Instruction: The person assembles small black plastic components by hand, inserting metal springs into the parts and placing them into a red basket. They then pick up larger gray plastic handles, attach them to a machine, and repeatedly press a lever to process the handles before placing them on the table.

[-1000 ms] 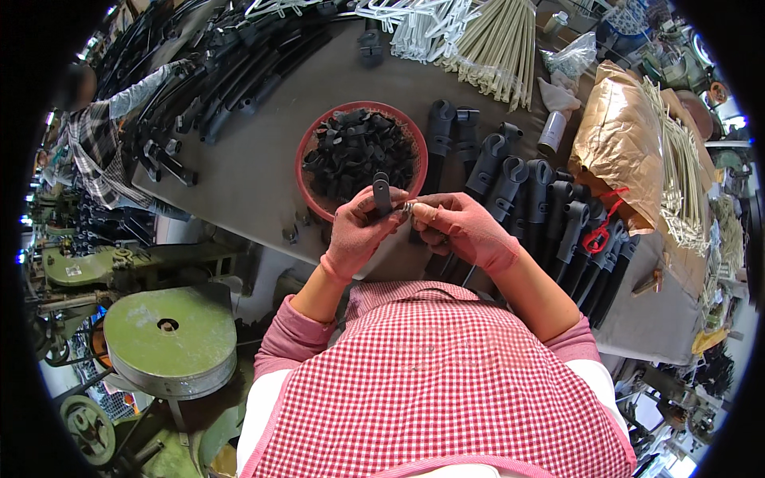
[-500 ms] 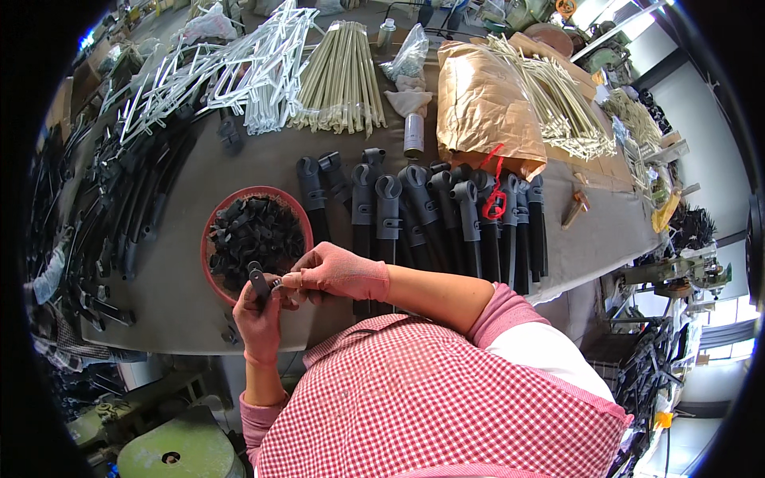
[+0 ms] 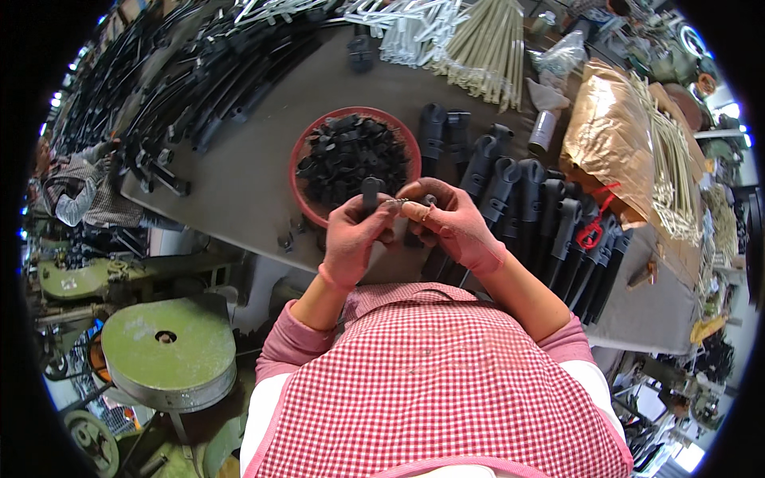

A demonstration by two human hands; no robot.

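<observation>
Table (image 3: 247, 183): basket (image 3: 295, 171) beyond left hand (image 3: 355, 243).

Black clips (image 3: 351, 155) look like matt plastic, their red basket (image 3: 356, 111) plastic too. The gloves (image 3: 351, 245) are dull fabric, the apron (image 3: 438, 358) woven cloth. The paper sack (image 3: 610, 119) is creased, slightly glossy; the desk (image 3: 239, 183) matt, smooth; the machine cover (image 3: 163, 362) scuffed, painted metal.

I see the basket (image 3: 296, 182) on the table (image 3: 239, 171), upper centre of the frame, parts (image 3: 355, 155) inside it; tubes (image 3: 500, 190) to its right; a sack (image 3: 607, 119) farther right; rods (image 3: 483, 52) above, top; a machine (image 3: 169, 342) lower left.
</observation>
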